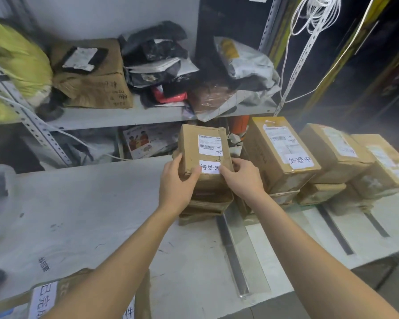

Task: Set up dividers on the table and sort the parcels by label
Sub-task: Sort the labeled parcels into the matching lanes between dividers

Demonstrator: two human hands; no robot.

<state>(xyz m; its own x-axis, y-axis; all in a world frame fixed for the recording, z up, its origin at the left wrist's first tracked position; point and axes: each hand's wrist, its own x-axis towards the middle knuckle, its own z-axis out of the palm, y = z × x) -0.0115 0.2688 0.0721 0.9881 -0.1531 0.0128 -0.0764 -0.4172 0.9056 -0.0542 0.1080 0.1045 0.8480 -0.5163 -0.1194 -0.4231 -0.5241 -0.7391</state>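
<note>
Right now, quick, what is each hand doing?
Left hand: grips the brown parcel by its left edge.
Right hand: grips the same parcel by its right edge.

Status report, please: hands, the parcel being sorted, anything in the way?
Both on the parcel, lower end: left hand and right hand gripping. It's tilted up over the brown stack, left of the clear divider. Nothing seen blocking.

My scuffed white bench (101,215) carries a low stack of brown parcels (205,207) near its middle, just left of a clear divider (232,249) with a dark base strip. Right of it stand stacked cartons (283,155), then a second divider (334,230) and a third divider (378,225). A labelled parcel (42,298) lies at the near-left edge.
</note>
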